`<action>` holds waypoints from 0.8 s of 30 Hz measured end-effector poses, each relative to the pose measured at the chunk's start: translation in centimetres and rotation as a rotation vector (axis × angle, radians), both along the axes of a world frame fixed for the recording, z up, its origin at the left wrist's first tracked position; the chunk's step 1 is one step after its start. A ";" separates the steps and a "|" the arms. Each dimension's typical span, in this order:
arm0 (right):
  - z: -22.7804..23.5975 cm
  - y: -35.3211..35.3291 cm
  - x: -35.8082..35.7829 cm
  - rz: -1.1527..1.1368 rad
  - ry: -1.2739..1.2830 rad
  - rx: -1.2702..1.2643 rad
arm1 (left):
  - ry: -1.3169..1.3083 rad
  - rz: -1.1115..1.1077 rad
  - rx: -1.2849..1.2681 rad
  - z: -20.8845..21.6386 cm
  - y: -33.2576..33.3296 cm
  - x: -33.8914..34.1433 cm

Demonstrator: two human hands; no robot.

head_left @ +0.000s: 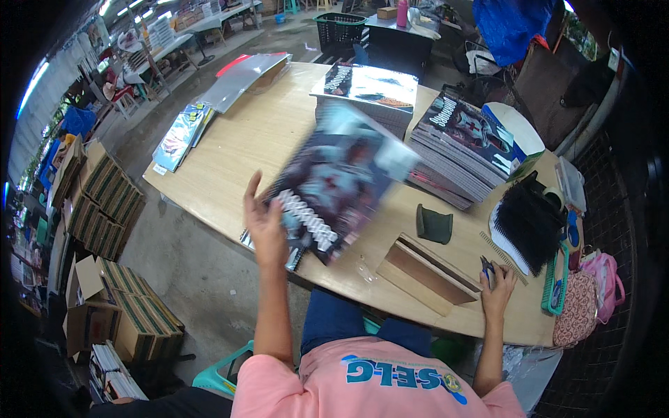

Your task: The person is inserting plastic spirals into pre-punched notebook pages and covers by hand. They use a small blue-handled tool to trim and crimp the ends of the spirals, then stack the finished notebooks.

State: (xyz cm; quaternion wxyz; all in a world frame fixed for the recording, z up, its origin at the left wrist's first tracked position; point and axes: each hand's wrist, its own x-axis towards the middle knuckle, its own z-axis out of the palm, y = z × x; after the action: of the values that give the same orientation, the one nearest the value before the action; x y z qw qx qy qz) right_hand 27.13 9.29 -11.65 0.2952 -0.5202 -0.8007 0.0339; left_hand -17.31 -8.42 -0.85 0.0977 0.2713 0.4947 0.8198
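My left hand [267,226] holds a booklet [345,177] by its left edge, tilted above the table. Its dark cover has a picture and white lettering, smeared by motion. Beneath it, the edge of another booklet [295,259] shows at the table's near edge. At the right, my right hand [497,291] rests on the table with its fingers closed around small dark pliers [487,267]. Left of that hand lies a wooden trough-like block [426,275]. A thin wire coil [503,256] lies beyond the hand, beside a bundle of black binding coils [527,223].
Booklet stacks [362,97] [456,146] stand at the table's far side. A dark green pad [433,224] lies mid-table. Plastic-wrapped packs [182,136] are far left, a green basket [555,279] at right. Cardboard boxes [104,202] fill the left floor.
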 end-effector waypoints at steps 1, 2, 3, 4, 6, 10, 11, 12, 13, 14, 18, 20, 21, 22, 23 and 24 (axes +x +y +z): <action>0.0 0.0 -0.1 -0.005 0.001 -0.004 | -0.086 0.059 0.015 -1.0 -1.6 -1.1; 0.1 0.0 -0.3 -0.005 0.006 -0.007 | -0.127 0.159 0.018 -2.1 -3.1 -2.0; 0.2 0.1 -0.4 -0.002 0.004 -0.007 | -0.155 0.223 -0.033 -3.2 -4.5 -2.9; 0.3 0.1 -0.4 -0.001 0.001 -0.007 | -0.184 0.286 -0.083 -4.3 -5.6 -3.7; 0.3 0.1 -0.4 -0.006 -0.005 -0.006 | -0.228 0.336 -0.149 -6.0 -6.7 -4.3; 0.4 0.0 -0.6 -0.012 -0.011 -0.007 | -0.158 0.352 -0.258 -9.0 -7.5 -5.3; 0.5 0.1 -0.7 -0.008 -0.011 -0.009 | -0.109 0.371 -0.296 -9.8 -7.7 -5.6; 0.5 0.0 -0.7 -0.011 -0.012 -0.012 | -0.053 0.410 -0.372 -9.9 -7.7 -5.6; 0.6 0.0 -0.7 -0.013 -0.012 -0.014 | 0.037 0.457 -0.476 -10.2 -7.8 -5.7; 0.6 0.0 -0.7 -0.015 -0.013 -0.017 | 0.127 0.504 -0.579 -10.6 -8.0 -5.9; 0.5 -0.1 -0.7 -0.013 -0.008 -0.006 | 0.453 0.652 -0.946 -9.3 -8.0 -5.2; 0.3 -0.1 -0.6 -0.011 0.001 -0.015 | 0.516 0.668 -1.105 -9.3 -8.2 -5.2; 0.3 -0.1 -0.6 -0.019 0.002 -0.026 | 0.531 0.663 -1.104 -9.6 -8.4 -5.4; 0.3 -0.1 -0.6 -0.027 0.003 -0.037 | 0.546 0.659 -1.103 -9.8 -8.5 -5.5; 0.2 -0.2 -0.6 -0.037 0.004 -0.049 | 0.562 0.653 -1.101 -10.0 -8.6 -5.6; 0.6 -0.7 -0.7 0.034 0.107 -0.023 | 0.590 0.694 -1.122 -10.0 -8.6 -5.6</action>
State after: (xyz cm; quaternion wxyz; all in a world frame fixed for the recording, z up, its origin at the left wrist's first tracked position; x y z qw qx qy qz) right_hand 26.45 8.62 -11.01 0.3312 -0.5071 -0.7921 0.0759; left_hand -22.90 -16.97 -10.83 -0.1812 0.2174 0.9046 0.3187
